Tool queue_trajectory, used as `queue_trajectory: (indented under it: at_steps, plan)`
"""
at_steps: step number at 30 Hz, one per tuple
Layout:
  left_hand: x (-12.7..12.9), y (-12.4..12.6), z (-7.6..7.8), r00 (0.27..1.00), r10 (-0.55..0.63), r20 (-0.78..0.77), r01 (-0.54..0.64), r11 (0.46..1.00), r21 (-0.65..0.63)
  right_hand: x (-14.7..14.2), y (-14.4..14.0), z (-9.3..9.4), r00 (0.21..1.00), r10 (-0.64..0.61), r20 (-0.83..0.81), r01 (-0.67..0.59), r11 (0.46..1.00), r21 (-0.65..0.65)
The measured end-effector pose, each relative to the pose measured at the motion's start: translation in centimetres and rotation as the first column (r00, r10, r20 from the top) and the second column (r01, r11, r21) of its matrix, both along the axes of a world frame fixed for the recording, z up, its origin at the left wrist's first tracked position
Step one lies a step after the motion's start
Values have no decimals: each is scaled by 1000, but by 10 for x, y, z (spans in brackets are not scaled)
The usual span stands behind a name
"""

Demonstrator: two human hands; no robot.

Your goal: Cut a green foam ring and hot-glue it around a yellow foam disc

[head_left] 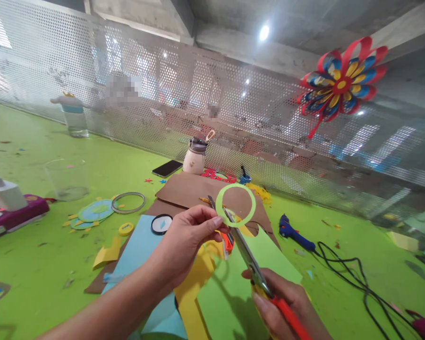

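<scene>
Ring (pixel 253 204): thin green paper by the look, upright above the middle of the bench (pixel 31 283), over the cardboard (pixel 179 189). I'd expect it feather-light, floppy, not slippery, easy to crease or tear. Best hold: flat pinch on the band, no squeezing across the hole.

My left hand (pixel 194 226) has thumb and forefinger closed on the band's lower left; good spot. My right hand (pixel 286 297) is curled round the red handles of the scissors (pixel 248 250); can't tell how the fingers sit in the loops. Blades point up at the ring's lower left; can't tell if they touch it. Scissors: stiff metal, heavier, take by the handles only.

Counts. Held: one ring, one pair of scissors. Toward the bench's far edge: one phone (pixel 167 168), one flask (pixel 194 160). Left side: one clear cup (pixel 71 182), one metal hoop (pixel 127 211), one yellow cap (pixel 126 229), two overlapping blue discs (pixel 96 210), one power strip (pixel 31 212). Right side: one glue gun (pixel 296 233). Under my hands: one blue sheet (pixel 138 255), one green sheet (pixel 276 255); yellow pieces overlap, can't count. One flower (pixel 342 86) above the far edge, toward the right.
</scene>
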State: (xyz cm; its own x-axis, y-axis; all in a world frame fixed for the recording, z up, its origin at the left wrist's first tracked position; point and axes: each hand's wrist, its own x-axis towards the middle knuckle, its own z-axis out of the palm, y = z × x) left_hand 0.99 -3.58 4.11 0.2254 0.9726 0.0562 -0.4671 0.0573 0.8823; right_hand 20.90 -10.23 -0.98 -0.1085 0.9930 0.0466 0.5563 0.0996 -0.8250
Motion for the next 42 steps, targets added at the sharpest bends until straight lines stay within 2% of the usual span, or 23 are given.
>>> queue_trajectory:
  at_steps: [5, 12, 17, 25, 35, 42]
  plan:
    - [-2, 1, 0, 1000, 22, 4, -22, 1000, -16, 2, 2, -3, 995, 28, -96, -32, 998, -46]
    - [-5, 2, 4, 995, 48, -85, -43, 997, 57, 6, 6, -8, 983, 111, -147, -111, 994, 4]
    - [-6, -1, 8, 982, 47, -185, -20, 990, 143, 3, 0, 2, 993, 93, -68, -92, 996, 21]
    - [-7, -2, 13, 964, 79, -252, -25, 977, 209, 0, -4, 9, 999, 48, 12, -49, 990, 134]
    - [-8, -1, 10, 960, 69, -273, -20, 984, 177, 1, -5, 3, 999, 37, -3, -36, 990, 138]
    - [-11, 3, 7, 974, 15, -227, 19, 989, 146, 0, -5, 10, 999, 38, 25, -41, 988, 146]
